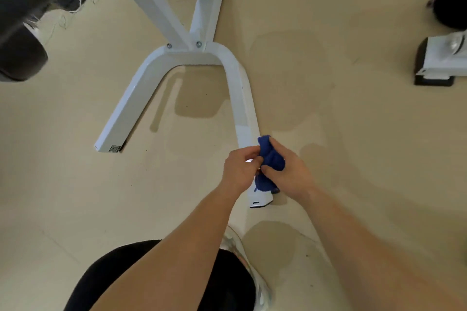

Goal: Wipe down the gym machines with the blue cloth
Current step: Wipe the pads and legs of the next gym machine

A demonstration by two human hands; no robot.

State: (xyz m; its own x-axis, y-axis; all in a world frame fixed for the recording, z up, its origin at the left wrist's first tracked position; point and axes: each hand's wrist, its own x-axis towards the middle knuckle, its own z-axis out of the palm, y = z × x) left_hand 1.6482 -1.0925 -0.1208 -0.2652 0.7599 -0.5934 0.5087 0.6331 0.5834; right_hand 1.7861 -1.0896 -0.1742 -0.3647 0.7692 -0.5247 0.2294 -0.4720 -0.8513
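- Blue cloth (272,156) sits bunched up between both hands, over the near end of one leg of the gym machine's white frame (235,78). Its lower fold hangs in front of that leg; I cannot tell whether it touches the metal.
- Right hand (290,171) grips the cloth, its fingers curled round the wad.
- Left hand (240,169) pinches the cloth's edge with thumb and fingertips, close against the right hand.
- White frame is a U-shaped base lying on the beige floor (353,134), with two bolts (199,44) where the uprights join it.
- Small square sticker (114,148) is fixed at the tip of the other leg. It bears a code-like pattern, too small to read. No other writing can be made out.
- Black padded rollers (22,53) are at the upper left, blurred.
- Second machine's foot (439,58), white on a black base, is at the right edge, well apart from the hands.
- Person's knee (113,280), in black, is at the bottom.
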